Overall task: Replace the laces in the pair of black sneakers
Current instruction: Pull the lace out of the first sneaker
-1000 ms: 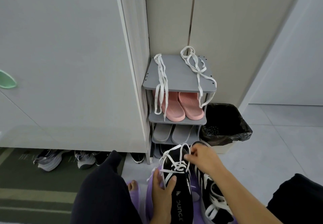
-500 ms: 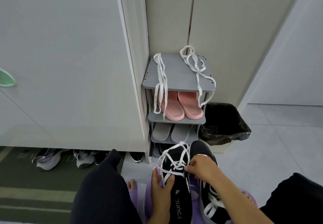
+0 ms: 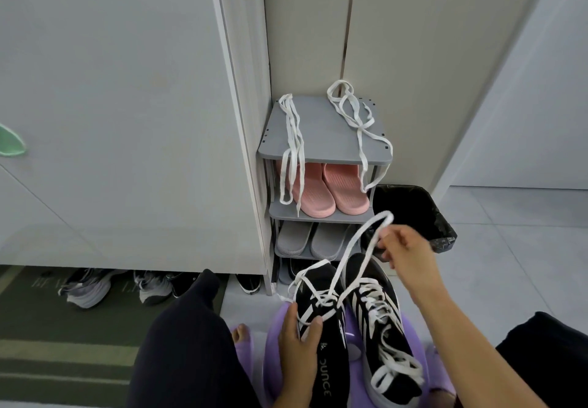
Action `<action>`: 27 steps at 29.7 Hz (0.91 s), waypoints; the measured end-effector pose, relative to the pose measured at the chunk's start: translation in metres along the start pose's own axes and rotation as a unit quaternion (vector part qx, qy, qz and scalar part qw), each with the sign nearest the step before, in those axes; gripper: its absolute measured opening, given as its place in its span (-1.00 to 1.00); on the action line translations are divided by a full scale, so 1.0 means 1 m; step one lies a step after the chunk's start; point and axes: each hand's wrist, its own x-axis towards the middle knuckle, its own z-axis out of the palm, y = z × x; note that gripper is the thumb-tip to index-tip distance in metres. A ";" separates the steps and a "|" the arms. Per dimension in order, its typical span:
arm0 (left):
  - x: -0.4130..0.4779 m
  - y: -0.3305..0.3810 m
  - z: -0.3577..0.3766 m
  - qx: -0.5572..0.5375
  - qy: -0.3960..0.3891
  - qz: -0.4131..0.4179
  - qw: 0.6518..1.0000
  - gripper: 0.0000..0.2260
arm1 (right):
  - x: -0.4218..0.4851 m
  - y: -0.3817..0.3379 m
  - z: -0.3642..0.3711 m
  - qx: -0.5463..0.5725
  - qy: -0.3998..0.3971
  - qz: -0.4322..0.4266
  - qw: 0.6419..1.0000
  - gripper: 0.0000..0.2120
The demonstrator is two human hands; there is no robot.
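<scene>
Two black sneakers with white stripes stand on a purple stool (image 3: 413, 337) between my knees. My left hand (image 3: 297, 344) grips the left sneaker (image 3: 327, 337) at its side. My right hand (image 3: 404, 251) pinches a loop of that shoe's white lace (image 3: 359, 242) and holds it raised above the toe. The right sneaker (image 3: 381, 328) is laced and untouched. Two loose white laces lie on the grey shoe rack's top shelf (image 3: 321, 134): one lace (image 3: 292, 149) hangs over the left front, the other lace (image 3: 356, 124) over the right.
Pink slippers (image 3: 321, 188) and grey slippers (image 3: 308, 239) fill the rack's lower shelves. A black-lined bin (image 3: 413, 213) stands right of the rack, just behind my right hand. More shoes (image 3: 95, 286) sit under the cabinet on the left, by a green mat.
My right hand has risen up and to the right, drawing a long loop of lace out of the left sneaker. My left hand keeps its hold on the shoe.
</scene>
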 end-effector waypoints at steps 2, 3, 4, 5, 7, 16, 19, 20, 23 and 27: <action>0.001 -0.003 0.002 0.054 0.000 0.007 0.999 -0.52 | -0.010 0.016 0.009 -0.080 -0.123 0.052 0.988 -0.88; 0.002 -0.004 0.002 0.071 0.001 0.008 0.997 -0.52 | -0.018 0.024 0.016 -0.143 -0.176 0.071 0.971 -0.84; 0.002 -0.005 0.002 0.082 0.001 0.012 0.997 -0.52 | -0.024 0.032 0.024 -0.210 -0.209 0.081 0.952 -0.79; 0.001 -0.003 0.002 0.088 -0.003 0.012 0.996 -0.52 | -0.029 0.037 0.032 -0.275 -0.219 0.081 0.933 -0.74; 0.001 -0.004 0.002 0.095 -0.011 0.016 0.995 -0.52 | -0.035 0.042 0.046 -0.390 -0.201 0.066 0.896 -0.66; 0.006 -0.006 0.000 0.078 -0.002 0.021 0.997 -0.60 | -0.023 0.030 0.030 -0.286 -0.072 -0.029 0.955 -0.89; 0.006 -0.008 0.001 0.071 0.007 -0.006 0.997 -0.54 | -0.005 0.012 -0.010 -0.065 0.076 -0.019 0.995 -0.92; 0.006 -0.007 0.001 0.068 0.008 -0.008 0.998 -0.53 | -0.002 0.007 -0.019 -0.001 0.078 0.003 0.997 -0.94; 0.006 -0.007 0.002 0.059 0.009 -0.004 0.998 -0.54 | -0.008 0.009 -0.014 -0.041 -0.030 0.108 0.993 -0.77; 0.005 -0.003 0.002 0.055 0.002 0.027 0.998 -0.63 | -0.042 0.027 0.027 -0.216 -0.212 0.137 0.943 -0.67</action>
